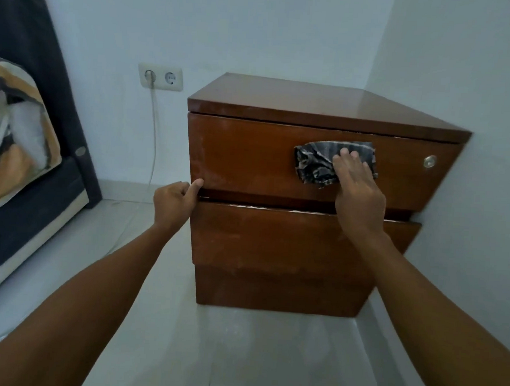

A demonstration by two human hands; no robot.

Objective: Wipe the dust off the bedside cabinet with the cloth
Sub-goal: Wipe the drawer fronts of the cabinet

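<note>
A brown wooden bedside cabinet [249,162] with two drawers stands in the room's corner, against the right wall. My right hand [358,190] presses a dark striped cloth [315,163] flat against the upper drawer's front, fingers straight, right of centre. My left hand [174,200] grips the lower left corner of the upper drawer front, with the thumb on its face and the other fingers curled at the edge. Pale dusty smears show on the left part of the upper drawer and on the lower drawer [274,241].
A round metal lock [429,161] sits at the upper drawer's right end. A wall socket [161,77] with a plugged white cable is left of the cabinet. A bed [20,148] with a patterned cover stands at the left. Pale tiled floor [238,356] lies in front.
</note>
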